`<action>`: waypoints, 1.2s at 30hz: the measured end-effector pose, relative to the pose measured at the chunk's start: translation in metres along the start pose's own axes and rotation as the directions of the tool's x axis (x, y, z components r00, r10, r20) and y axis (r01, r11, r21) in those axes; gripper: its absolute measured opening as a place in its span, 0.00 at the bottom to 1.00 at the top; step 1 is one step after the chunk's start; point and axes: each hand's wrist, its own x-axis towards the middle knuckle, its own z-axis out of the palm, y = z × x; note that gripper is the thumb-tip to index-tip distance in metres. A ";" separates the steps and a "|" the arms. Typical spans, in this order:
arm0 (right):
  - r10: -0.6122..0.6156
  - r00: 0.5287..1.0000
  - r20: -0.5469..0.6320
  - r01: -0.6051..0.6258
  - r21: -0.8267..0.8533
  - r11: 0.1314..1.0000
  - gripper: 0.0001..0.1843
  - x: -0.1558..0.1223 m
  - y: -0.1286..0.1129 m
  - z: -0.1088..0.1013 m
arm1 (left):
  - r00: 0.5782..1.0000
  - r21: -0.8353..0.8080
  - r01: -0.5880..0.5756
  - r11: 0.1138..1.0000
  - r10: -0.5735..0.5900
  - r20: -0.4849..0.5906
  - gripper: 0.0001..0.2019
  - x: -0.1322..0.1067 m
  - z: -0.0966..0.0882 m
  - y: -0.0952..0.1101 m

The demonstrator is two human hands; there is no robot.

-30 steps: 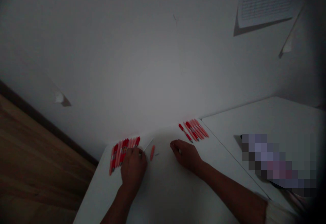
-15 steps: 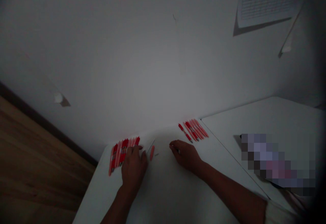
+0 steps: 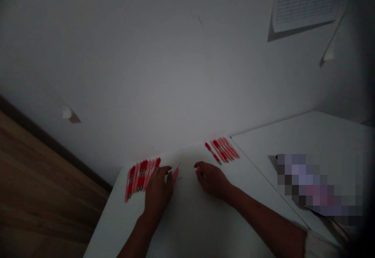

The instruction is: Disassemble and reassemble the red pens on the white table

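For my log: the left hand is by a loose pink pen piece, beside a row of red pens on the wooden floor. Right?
No: in the head view the row of red pens lies on the white table, beside the left hand.

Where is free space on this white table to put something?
The tabletop is bare between the left hand and the right hand, toward the near edge, and between the left pen row and the right pen row. It is crowded around the loose pink piece.
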 end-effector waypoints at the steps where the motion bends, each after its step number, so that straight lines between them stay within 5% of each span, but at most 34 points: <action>1: -0.008 1.000 0.003 0.008 0.009 1.000 0.12 0.000 0.000 0.000 | 1.000 -0.004 0.004 1.000 -0.004 -0.004 0.09 0.000 0.000 0.000; 11: -0.226 0.973 0.048 0.218 0.134 0.967 0.07 0.001 -0.003 0.000 | 0.990 -0.195 -0.121 0.973 0.131 0.041 0.10 -0.003 -0.001 0.011; 21: -0.315 0.937 0.149 0.276 0.235 0.932 0.09 -0.002 -0.005 0.000 | 0.956 -0.500 -0.170 0.849 0.265 0.125 0.08 -0.007 0.003 0.031; 26: -0.269 0.959 0.087 0.241 0.249 0.938 0.12 -0.002 -0.006 0.001 | 0.967 -0.567 0.109 0.817 0.045 0.251 0.06 -0.005 0.003 0.033; 30: -0.114 0.993 -0.032 0.118 0.333 0.935 0.13 0.004 -0.001 0.003 | 0.907 -0.661 0.417 0.624 -0.234 0.351 0.09 -0.001 0.003 0.024; 33: 0.153 0.987 -0.056 -0.088 0.609 0.788 0.14 0.013 0.003 0.005 | 0.857 -0.742 0.508 0.437 -0.340 0.387 0.12 0.000 0.007 0.016; 36: 0.259 0.964 -0.057 -0.125 0.763 0.635 0.15 0.019 0.004 0.004 | 0.825 -0.783 0.551 0.288 -0.328 0.460 0.13 -0.003 0.014 0.015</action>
